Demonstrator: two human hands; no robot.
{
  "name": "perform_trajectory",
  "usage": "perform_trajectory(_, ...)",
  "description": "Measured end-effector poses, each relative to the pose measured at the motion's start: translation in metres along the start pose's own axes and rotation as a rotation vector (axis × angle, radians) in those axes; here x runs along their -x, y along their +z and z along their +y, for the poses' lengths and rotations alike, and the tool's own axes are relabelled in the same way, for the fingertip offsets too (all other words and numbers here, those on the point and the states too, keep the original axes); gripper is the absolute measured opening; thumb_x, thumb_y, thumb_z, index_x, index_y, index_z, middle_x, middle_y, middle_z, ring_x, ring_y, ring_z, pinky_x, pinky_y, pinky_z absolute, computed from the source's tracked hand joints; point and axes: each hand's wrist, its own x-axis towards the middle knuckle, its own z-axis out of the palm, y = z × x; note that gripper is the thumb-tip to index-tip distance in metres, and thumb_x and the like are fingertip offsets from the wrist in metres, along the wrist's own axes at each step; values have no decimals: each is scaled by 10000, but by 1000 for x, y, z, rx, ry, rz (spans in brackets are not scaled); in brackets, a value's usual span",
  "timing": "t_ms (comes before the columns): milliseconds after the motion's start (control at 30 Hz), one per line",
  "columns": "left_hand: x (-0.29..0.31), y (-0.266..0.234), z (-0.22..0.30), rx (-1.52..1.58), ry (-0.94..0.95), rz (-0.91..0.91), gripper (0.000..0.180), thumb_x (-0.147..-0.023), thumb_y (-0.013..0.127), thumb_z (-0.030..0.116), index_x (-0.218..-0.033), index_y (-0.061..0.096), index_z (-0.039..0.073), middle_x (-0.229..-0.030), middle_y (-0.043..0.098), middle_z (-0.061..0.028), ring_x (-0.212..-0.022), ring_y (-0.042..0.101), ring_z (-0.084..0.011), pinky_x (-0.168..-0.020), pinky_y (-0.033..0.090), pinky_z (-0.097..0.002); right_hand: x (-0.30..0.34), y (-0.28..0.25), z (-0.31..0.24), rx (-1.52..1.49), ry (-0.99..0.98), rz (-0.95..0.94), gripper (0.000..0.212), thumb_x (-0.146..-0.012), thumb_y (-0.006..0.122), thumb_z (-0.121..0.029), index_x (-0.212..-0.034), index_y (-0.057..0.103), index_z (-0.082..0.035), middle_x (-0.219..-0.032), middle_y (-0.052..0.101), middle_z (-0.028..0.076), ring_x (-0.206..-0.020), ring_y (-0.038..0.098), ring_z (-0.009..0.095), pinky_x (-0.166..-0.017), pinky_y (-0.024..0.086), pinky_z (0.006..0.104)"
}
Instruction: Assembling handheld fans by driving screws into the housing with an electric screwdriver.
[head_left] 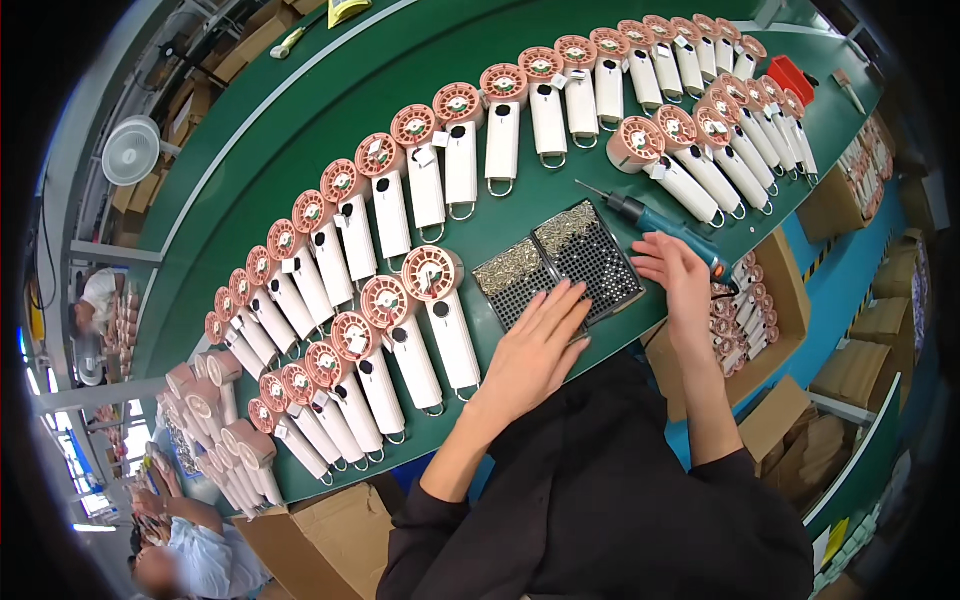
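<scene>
Left hand (535, 350) flat on black screw tray (560, 265), right hand (672, 268) open beside electric screwdriver (665, 225)

Glossy white plastic is showing on the fan handles (450, 335), each ending in a thin metal loop, with matt pinkish plastic heads. Shiny metal screws are glinting in the black perforated trays (560, 265) at centre frame, lying on the smooth matt green belt (300, 110). Rough brown cardboard boxes (330, 540) are sitting at the lower edge, beside the matt black cloth sleeves.
</scene>
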Motion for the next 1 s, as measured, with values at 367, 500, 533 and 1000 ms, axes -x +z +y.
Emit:
perform_trajectory(367,-3,-19,-20,-269,-284,149,617,-860,648,231,-1346,402,-57,-1447,360,-222,-1344,347,-376,-1114,285,-457,-2,43,17,492,-484,-25,235,-905,605,-83,-1126,586,-5,-917,590,74,-831,566,159,-753,464,274)
perform_trajectory(500,7,-9,-18,-73,-299,212,691,-792,693,193,-1342,375,-78,-1383,408,-254,-1311,377,-398,-1105,308,-443,-2,44,22,452,-507,-3,212,-919,581,-64,-1118,587,10,-940,569,76,-849,560,172,-767,461,290)
perform_trajectory(533,10,-4,-18,-66,-279,199,688,-806,679,198,-1348,364,-86,-1398,393,-254,-1327,362,-390,-1118,291,-439,-5,38,30,426,-519,5,209,-924,574,-60,-1120,587,11,-950,571,74,-866,556,173,-780,457,290)
perform_trajectory(1000,16,14,-13,-266,-268,107,684,-982,398,383,-1448,195,-75,-1542,172,-199,-1440,162,-299,-1177,151,-431,1,34,22,593,-790,-2,204,-941,547,-87,-1050,625,66,-994,635,218,-868,604,333,-815,489,368)
